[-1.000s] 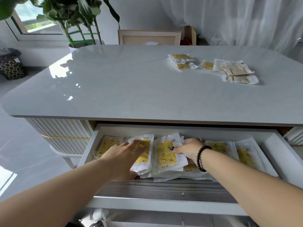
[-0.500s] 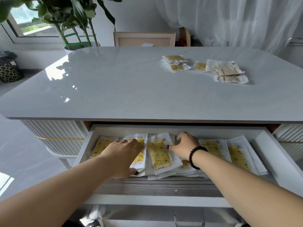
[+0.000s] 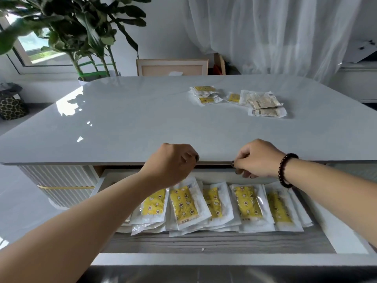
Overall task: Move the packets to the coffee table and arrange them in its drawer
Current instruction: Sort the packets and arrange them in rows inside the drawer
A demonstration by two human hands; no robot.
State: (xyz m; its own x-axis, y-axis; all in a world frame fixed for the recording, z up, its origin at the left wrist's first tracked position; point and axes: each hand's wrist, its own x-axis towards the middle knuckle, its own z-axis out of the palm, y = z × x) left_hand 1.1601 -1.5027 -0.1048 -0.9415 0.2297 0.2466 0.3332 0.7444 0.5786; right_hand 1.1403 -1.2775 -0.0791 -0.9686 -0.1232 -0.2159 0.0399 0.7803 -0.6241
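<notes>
Both hands lifted off the packets: left hand and right hand, fingers loosely curled, empty, above drawer; glossy yellow-printed packets overlapped inside; more crinkled packets at 1 o'clock on smooth table

A home living room: glossy coffee table, potted plant, sheer curtains, window

— What's on the glossy pale-grey rounded coffee table?
— Two small heaps of packets: yellow-printed clear ones, and beige paper-filled clear ones just right of them.
</notes>
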